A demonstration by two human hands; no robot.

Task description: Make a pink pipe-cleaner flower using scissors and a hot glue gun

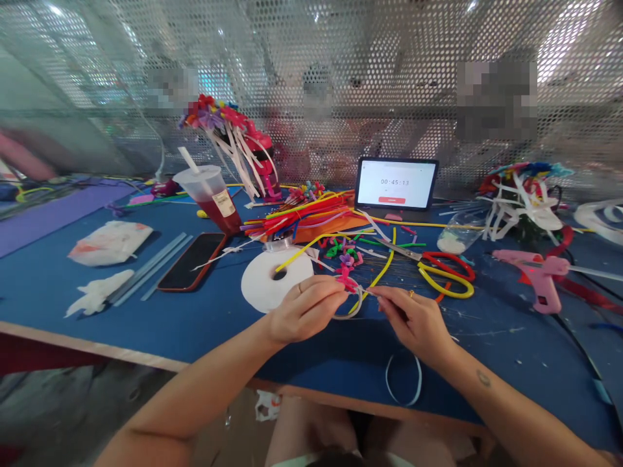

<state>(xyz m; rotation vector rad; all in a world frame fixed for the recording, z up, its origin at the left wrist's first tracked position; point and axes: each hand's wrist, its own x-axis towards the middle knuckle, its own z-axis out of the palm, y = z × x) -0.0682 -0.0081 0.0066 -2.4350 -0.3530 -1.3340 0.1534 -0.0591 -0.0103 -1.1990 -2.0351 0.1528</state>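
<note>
Held small pink pipe-cleaner bow (347,279) between left hand (306,310) and right hand (413,324), close together w/ fingertips pinched on it, above blue worktop (487,363), just right of white disc (263,283). Saw plastic cup (207,194) approx. half full of red liquid (222,220), white straw (187,159) in it, behind phone (192,261). Also saw clear plastic bottle (460,232) lying on worktop, right of centre, w/ white stuff (450,243) inside, exact contents unclear.

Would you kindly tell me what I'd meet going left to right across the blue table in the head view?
White fluffy scrap, black phone, white tape roll, pink pipe-cleaner flower, red-handled scissors, pink glue gun.
</note>
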